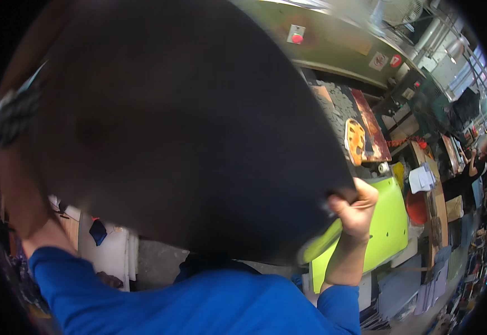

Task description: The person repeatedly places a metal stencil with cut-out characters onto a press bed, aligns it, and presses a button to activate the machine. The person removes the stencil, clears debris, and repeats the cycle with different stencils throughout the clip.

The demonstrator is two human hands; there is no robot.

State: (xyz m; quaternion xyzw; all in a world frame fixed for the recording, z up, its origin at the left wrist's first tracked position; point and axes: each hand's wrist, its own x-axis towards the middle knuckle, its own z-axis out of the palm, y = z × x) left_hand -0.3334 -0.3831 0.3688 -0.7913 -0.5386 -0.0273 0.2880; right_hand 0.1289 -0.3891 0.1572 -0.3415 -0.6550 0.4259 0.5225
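A large black sheet [199,128] is raised close in front of me and fills much of the view. Its near right corner is gripped by my right hand [358,209], thumb on the side facing me and fingers behind. My left arm [23,195] reaches up along the sheet's left edge, with a dark checked band [15,117] around the wrist. Beyond that band, my left hand [27,53] is dark and blurred at the sheet's far left, its fingers not distinguishable. Below and beyond my right hand lies a bright yellow-green panel [386,223] with small holes.
Behind the sheet stands a green machine [344,47] with a red button [297,38]. A cutting surface [338,103] before it bears an orange cut-out piece [354,140]. Papers [421,179] lie on a bench at right. Another person [472,167] is farther right. Pale boards [115,251] stand lower left.
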